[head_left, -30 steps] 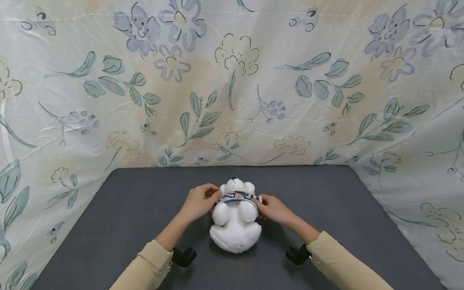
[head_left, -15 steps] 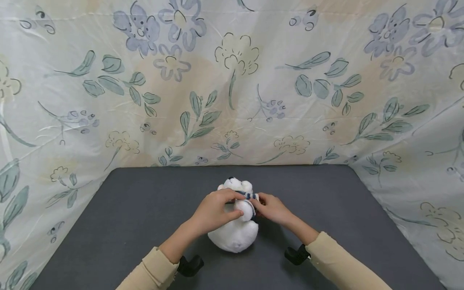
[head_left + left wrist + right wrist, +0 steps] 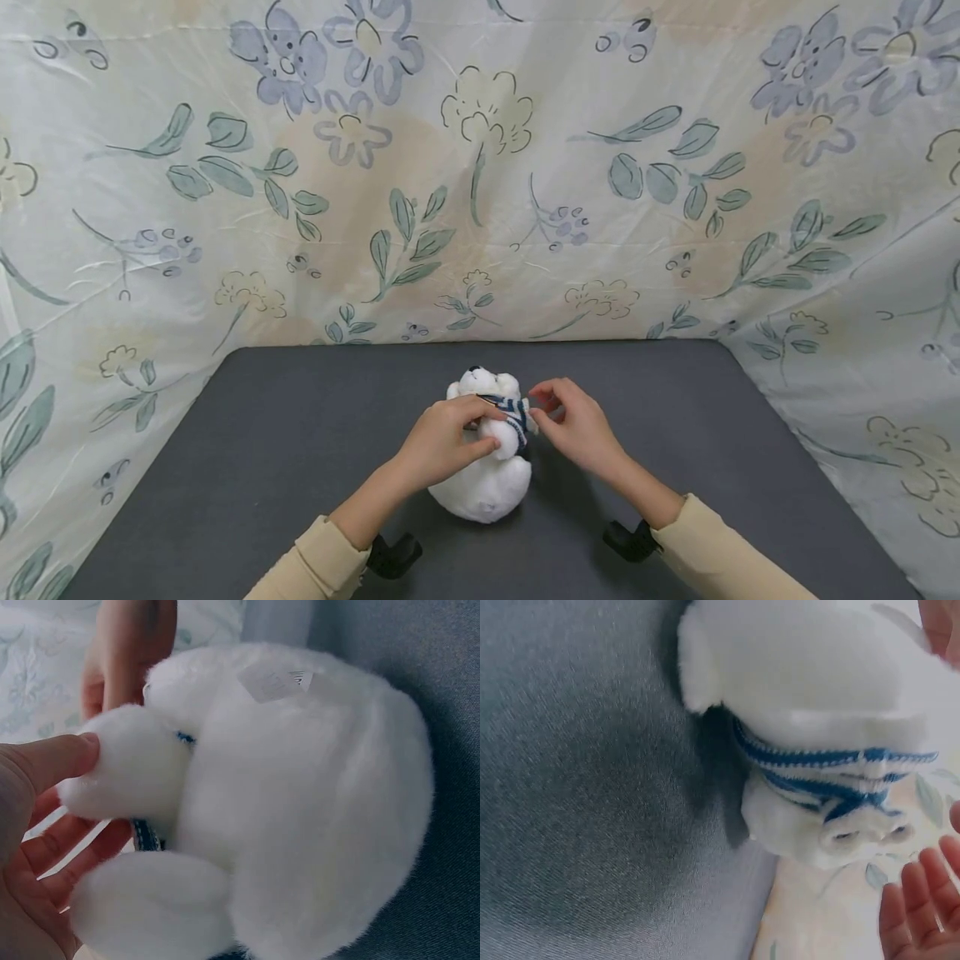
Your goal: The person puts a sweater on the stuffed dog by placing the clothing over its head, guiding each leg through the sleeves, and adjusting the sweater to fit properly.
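Observation:
A white plush polar bear (image 3: 483,496) sits on the dark table, tilted back with its nose up. Around its neck and upper body is a blue-and-white striped knit garment (image 3: 516,408). My left hand (image 3: 442,437) reaches across the bear's front; in the left wrist view its thumb presses one round white paw (image 3: 131,769), with the fingers behind it. Beside the garment's right edge is my right hand (image 3: 581,425), fingers loosely bent. The right wrist view shows those fingers (image 3: 922,900) spread and apart from the bear. My left hand covers part of the bear's chest.
The dark grey table (image 3: 315,417) ends at a floral curtain (image 3: 480,208) hanging behind and at both sides. A white label (image 3: 274,681) sticks out from the bear's fur. Black wrist devices (image 3: 393,554) hang below both cream sleeves (image 3: 311,558).
My left hand has moved from the bear's left side across its front to the other paw. My right hand has let go of the garment's edge and drawn slightly away. The bear has turned a little.

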The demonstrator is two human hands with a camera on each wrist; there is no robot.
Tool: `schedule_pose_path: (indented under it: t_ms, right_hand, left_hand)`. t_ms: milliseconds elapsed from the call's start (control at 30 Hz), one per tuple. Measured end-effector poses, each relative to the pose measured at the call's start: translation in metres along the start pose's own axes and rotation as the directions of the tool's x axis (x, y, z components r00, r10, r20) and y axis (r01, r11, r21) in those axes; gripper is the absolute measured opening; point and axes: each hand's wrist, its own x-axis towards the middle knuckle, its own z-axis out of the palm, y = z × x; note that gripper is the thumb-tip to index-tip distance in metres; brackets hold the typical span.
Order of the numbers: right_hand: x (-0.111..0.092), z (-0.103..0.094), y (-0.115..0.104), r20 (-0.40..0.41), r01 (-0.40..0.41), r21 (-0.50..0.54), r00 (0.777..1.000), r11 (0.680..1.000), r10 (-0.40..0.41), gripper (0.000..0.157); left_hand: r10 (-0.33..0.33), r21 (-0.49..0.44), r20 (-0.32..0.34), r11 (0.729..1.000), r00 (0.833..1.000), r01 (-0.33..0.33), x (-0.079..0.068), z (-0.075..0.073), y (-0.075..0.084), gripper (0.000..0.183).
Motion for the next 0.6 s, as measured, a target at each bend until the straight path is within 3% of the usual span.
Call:
schedule_pose_path:
  t_ms: [100,233,400,600]
  right_hand:
    - [-0.006,-0.001,-0.005,0.019,0.059,0.024,0.998,0.998,-0.060,0.021]
    - [-0.013,0.002,-0.007,0.106,0.084,0.060,0.990,0.995,-0.090,0.025]
    - [-0.016,0.009,-0.004,0.165,0.049,0.035,0.985,0.998,-0.054,0.033]
    - [-0.016,0.021,0.002,0.134,0.027,-0.038,0.991,0.999,-0.021,0.035]
  left_hand:
    - [-0.004,-0.001,-0.004,1.000,1.000,0.004,-0.001,0.001,-0.001,0.023]
    - [-0.003,0.004,-0.008,1.000,1.000,0.003,-0.002,0.001,-0.002,0.024]
    - [0.009,0.003,-0.016,1.000,1.000,-0.009,-0.002,0.002,-0.002,0.024]
    - [0.006,-0.002,-0.007,1.000,1.000,-0.006,-0.003,0.004,-0.002,0.023]
